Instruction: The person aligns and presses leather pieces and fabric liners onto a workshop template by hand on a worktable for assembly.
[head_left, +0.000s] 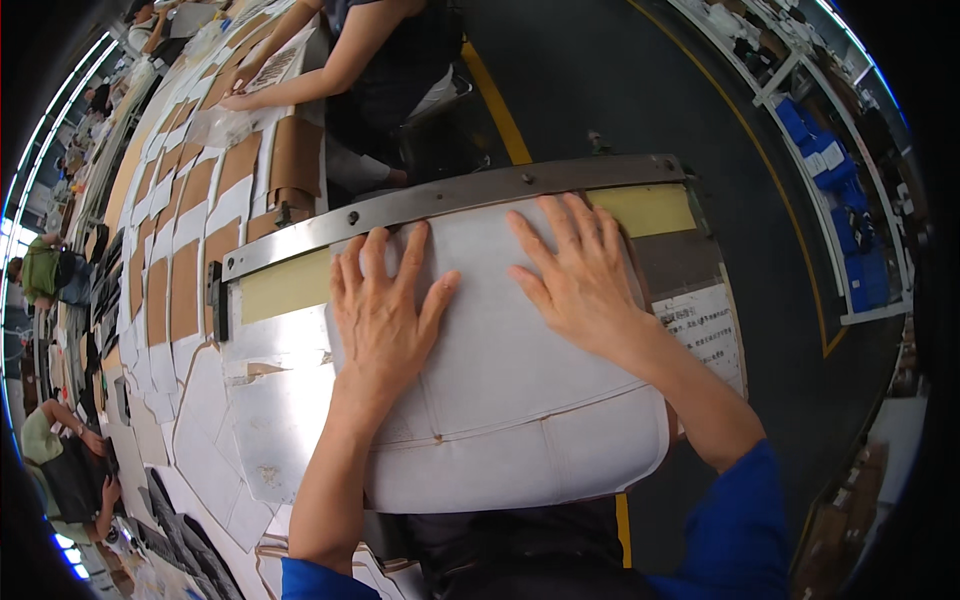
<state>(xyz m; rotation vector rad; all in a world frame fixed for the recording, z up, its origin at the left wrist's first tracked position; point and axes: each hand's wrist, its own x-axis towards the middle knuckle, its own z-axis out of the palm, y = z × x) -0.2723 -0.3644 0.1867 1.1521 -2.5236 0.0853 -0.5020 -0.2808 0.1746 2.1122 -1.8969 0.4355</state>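
A large whitish panel (490,370) with stitched seams and a rounded lower corner lies across a metal plate (285,375). My left hand (385,300) rests flat on its left part, fingers apart and pointing at a dark metal bar (450,196). On the right part my right hand (580,275) is pressed flat too, fingers spread, their tips close to the bar. The panel's far edge meets the bar; whether it passes under cannot be seen. Yellow strips (645,208) show along the bar on both sides of the panel.
To the left, a long table holds rows of brown and white sheets (185,285). A co-worker's arms (300,85) reach over it at the far side. Dark pieces (185,535) lie near left. At right stands a shelf rack with blue bins (830,150), beyond a yellow floor line (765,150).
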